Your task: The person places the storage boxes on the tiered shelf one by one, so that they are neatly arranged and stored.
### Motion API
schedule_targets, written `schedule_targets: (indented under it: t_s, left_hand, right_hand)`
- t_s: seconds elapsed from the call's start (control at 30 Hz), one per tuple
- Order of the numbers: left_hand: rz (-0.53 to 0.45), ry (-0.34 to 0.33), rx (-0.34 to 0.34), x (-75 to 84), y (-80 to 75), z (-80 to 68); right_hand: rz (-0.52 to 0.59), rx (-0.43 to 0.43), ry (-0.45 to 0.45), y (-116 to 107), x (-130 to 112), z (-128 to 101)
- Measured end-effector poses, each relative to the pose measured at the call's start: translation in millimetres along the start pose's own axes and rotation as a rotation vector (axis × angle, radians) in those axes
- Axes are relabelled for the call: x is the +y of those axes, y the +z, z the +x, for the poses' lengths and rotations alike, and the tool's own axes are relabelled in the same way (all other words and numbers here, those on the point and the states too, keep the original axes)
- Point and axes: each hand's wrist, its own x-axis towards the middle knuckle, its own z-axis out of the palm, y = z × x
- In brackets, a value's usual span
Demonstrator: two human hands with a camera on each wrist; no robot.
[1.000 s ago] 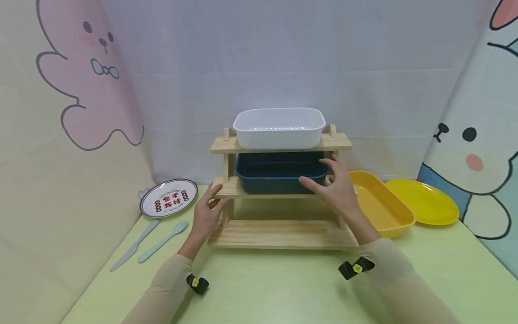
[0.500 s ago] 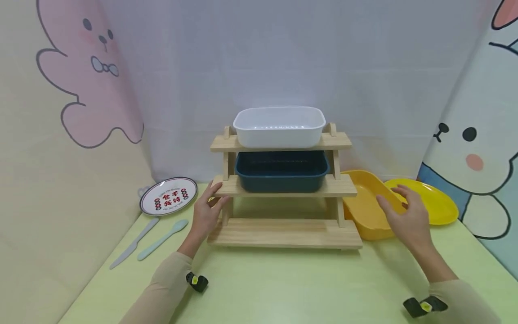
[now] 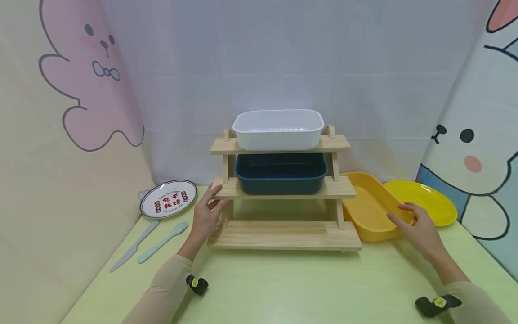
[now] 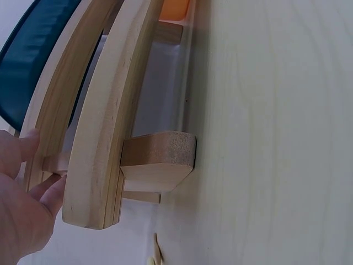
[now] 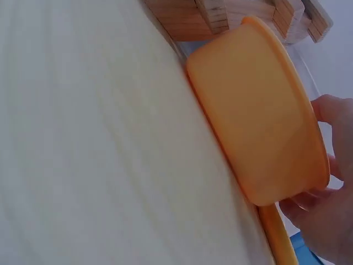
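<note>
My left hand [image 3: 206, 216] holds the left end of the middle board of a three-tier wooden shelf rack [image 3: 283, 235]; in the left wrist view the thumb lies against the board [image 4: 52, 105]. At the right, my right hand [image 3: 422, 231] grips the near right corner of a deep yellow rectangular dish [image 3: 370, 207], its thumb at the rim and fingers round the outside. In the right wrist view the dish [image 5: 248, 116] stands on the table beside the rack. A white dish [image 3: 279, 139] sits on the top board and a dark blue dish [image 3: 281, 184] on the middle one.
A round yellow plate [image 3: 433, 204] lies right of the yellow dish. On the left are a white plate with red lettering [image 3: 169, 199], a grey knife [image 3: 135, 245] and a pale green spoon [image 3: 163, 243]. Curtains with cartoon animals close off the back and sides.
My right hand has moved from beside the dark blue dish rightward and down to the yellow dish, and taken hold of its corner. The left hand has stayed on the rack.
</note>
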Motion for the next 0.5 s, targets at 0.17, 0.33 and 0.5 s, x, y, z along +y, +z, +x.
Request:
schedule_targets:
  t_s: [0.17,0.33,0.5]
  left_hand:
    - [-0.001,-0.009,-0.005,-0.8,-0.1,0.4]
    - [-0.012,-0.017,-0.007,-0.9,-0.1,0.4]
    - [-0.013,-0.01,-0.005,-0.8,0.0,-0.5]
  right_hand:
    - [0.068,-0.083,0.023,-7,17,-1]
    - [0.13,-0.138,0.023,-8,24,-3]
    - [0.181,-0.162,-0.028,-4,25,-7]
